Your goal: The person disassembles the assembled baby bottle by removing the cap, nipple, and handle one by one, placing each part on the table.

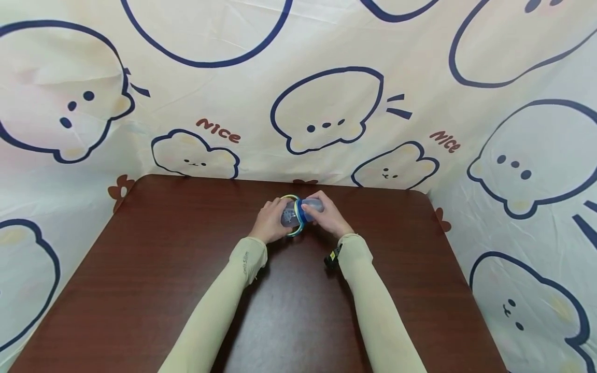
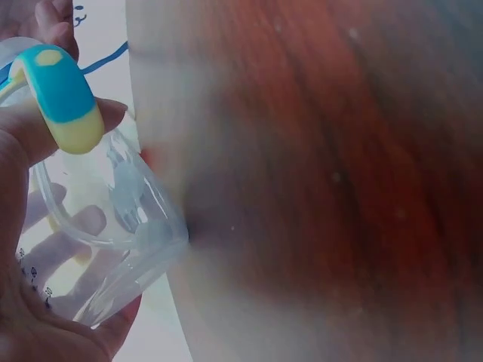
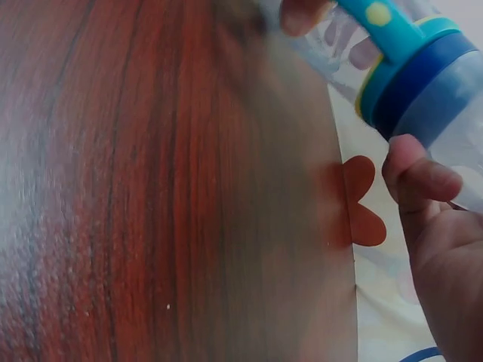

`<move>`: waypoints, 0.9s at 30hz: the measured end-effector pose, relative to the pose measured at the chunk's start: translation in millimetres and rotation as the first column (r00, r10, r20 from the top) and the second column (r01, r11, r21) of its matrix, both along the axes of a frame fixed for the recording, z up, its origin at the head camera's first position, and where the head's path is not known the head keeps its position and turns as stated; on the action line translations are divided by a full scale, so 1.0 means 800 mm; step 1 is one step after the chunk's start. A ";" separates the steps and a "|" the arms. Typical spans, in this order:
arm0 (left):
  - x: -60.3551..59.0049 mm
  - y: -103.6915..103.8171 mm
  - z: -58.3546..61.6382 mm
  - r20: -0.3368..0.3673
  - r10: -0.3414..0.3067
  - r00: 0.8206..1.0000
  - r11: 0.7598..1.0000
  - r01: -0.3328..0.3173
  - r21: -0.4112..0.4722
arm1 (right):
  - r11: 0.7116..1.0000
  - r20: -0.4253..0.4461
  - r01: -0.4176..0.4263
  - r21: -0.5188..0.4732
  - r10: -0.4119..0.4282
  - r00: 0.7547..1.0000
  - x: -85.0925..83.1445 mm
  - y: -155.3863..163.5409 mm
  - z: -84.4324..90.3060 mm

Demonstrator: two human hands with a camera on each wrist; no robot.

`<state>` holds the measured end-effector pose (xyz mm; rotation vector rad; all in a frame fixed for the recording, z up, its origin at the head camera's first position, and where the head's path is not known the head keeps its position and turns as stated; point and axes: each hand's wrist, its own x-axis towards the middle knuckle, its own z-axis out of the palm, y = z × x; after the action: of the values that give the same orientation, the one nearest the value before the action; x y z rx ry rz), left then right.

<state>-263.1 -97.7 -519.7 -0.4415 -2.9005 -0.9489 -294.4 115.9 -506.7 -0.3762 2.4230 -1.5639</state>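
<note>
Here, both hands meet over the far middle of the dark wooden desk point(image 1: 186, 290), holding a clear baby bottle point(image 1: 291, 213) on its side just above it. The left hand point(image 1: 269, 220) curls its grip round the transparent body point(image 2: 113, 249), thumb against a teal-and-yellow handle point(image 2: 64, 98). The right hand point(image 1: 326, 215) wraps its grip round the blue cap end point(image 3: 438, 90). A cartoon-printed cloth point(image 1: 326, 114) hangs behind.

A makeshift recording corner rather than a lived-in room: a dark reddish wood-grain tabletop point(image 1: 154, 269) with rounded corners stands enclosed on three sides by a cream cartoon-printed cloth backdrop point(image 1: 326, 103) bearing the word "Nice".
</note>
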 end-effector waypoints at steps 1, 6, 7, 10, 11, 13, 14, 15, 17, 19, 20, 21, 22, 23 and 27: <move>0.000 0.000 -0.001 0.006 -0.001 1.000 1.000 0.001 -0.001 | 1.000 -0.001 -0.004 0.000 0.004 1.000 0.000 0.000 -0.001; -0.001 0.000 -0.001 0.018 -0.010 1.000 1.000 0.010 -0.001 | 0.999 0.006 -0.028 -0.018 0.028 1.000 0.000 0.003 -0.001; -0.001 0.000 -0.001 0.015 -0.010 1.000 1.000 0.010 -0.001 | 0.999 0.003 -0.032 -0.022 0.032 0.999 0.001 0.004 -0.001; -0.001 0.000 -0.001 0.007 -0.006 1.000 1.000 0.006 -0.003 | 0.999 -0.010 -0.043 -0.019 0.042 0.999 0.001 0.005 0.000; -0.001 0.000 -0.001 0.009 -0.004 1.000 1.000 0.004 -0.001 | 0.999 -0.012 -0.044 -0.017 0.044 0.999 0.002 0.005 0.000; -0.001 0.000 0.000 0.016 -0.007 1.000 1.000 0.007 0.002 | 0.999 -0.009 -0.046 -0.015 0.046 0.999 0.003 0.006 0.001; 0.000 0.000 0.000 0.020 -0.011 1.000 1.000 0.011 0.003 | 0.999 -0.006 -0.047 -0.015 0.047 0.999 0.003 0.007 0.000; 0.000 -0.001 0.000 0.023 -0.015 1.000 1.000 0.015 0.004 | 0.999 -0.001 -0.049 -0.016 0.049 0.999 0.004 0.007 0.000; -0.001 -0.002 0.000 0.027 -0.024 0.999 1.000 0.024 0.006 | 0.998 -0.010 -0.063 -0.026 0.063 0.998 0.004 0.008 0.000; -0.003 -0.004 0.000 0.026 -0.022 0.999 1.000 0.022 0.009 | 0.995 -0.032 -0.092 -0.029 0.091 0.995 0.004 0.008 0.001; -0.004 -0.006 0.000 0.027 -0.019 0.999 1.000 0.019 0.009 | 0.994 -0.046 -0.107 -0.029 0.106 0.993 0.003 0.008 0.001; -0.005 -0.007 0.000 0.027 -0.016 1.000 1.000 0.016 0.008 | 0.992 -0.059 -0.121 -0.029 0.119 0.991 0.003 0.008 0.002; -0.005 -0.008 0.000 0.030 -0.015 0.999 1.000 0.014 0.012 | 0.991 -0.070 -0.129 -0.024 0.127 0.989 0.003 0.008 0.004; -0.006 -0.009 0.000 0.034 -0.015 0.999 1.000 0.015 0.015 | 0.991 -0.073 -0.131 -0.017 0.129 0.989 0.003 0.008 0.005; -0.006 -0.008 0.002 0.048 -0.029 0.998 0.999 0.028 0.025 | 0.994 -0.046 -0.105 0.008 0.106 0.993 0.003 0.008 0.007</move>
<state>-268.2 -104.4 -518.4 -0.4664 -2.9295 -1.0115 -291.9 122.5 -501.0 -0.5358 2.3987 -1.5197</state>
